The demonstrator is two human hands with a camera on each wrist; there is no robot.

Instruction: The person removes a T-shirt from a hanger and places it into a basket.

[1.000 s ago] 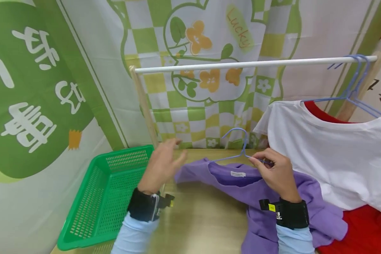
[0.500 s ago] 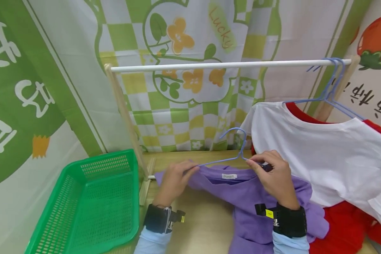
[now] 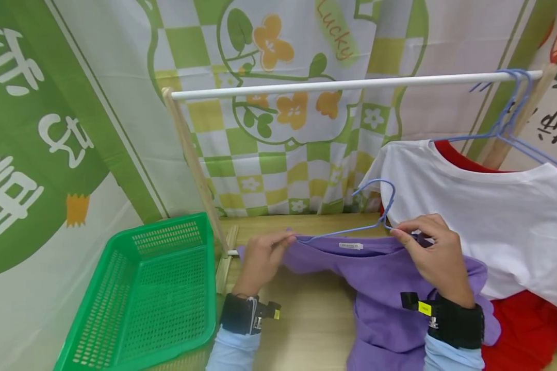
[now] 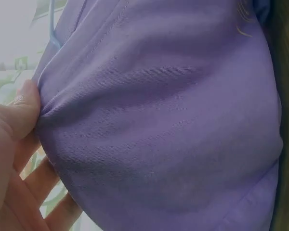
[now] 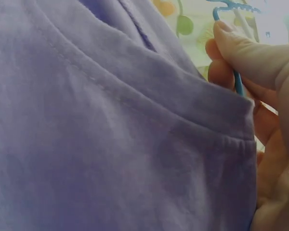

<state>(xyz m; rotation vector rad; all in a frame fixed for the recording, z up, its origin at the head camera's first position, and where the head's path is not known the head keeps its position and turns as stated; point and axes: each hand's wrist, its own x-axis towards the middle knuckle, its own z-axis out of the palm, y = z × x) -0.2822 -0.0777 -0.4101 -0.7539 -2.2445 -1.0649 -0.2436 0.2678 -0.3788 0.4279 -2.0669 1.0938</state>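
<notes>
A purple shirt (image 3: pixel 376 288) with a white neck label (image 3: pixel 351 246) hangs from a thin blue hanger (image 3: pixel 384 216), close over the wooden table. My left hand (image 3: pixel 262 260) pinches the shirt's left shoulder beside the neckline, at the end of the hanger's arm. In the left wrist view, thumb and fingers (image 4: pixel 29 103) gather the cloth at that edge. Between thumb and fingers, my right hand (image 3: pixel 438 252) holds the hanger's right arm just below the hook. The right wrist view has the blue wire (image 5: pixel 239 84) passing through this grip and down behind the purple collar (image 5: pixel 183 96).
Behind my hands, a white rail (image 3: pixel 306 88) spans a wooden rack. At its right end hang a white T-shirt (image 3: pixel 469 216) and red clothing (image 3: pixel 520 330) on blue hangers. To the left stands a green basket (image 3: pixel 209 288). A patterned curtain forms the backdrop.
My left hand has come down from the air on the left and taken hold of the shirt's left shoulder. My right hand keeps its grip on the hanger.
</notes>
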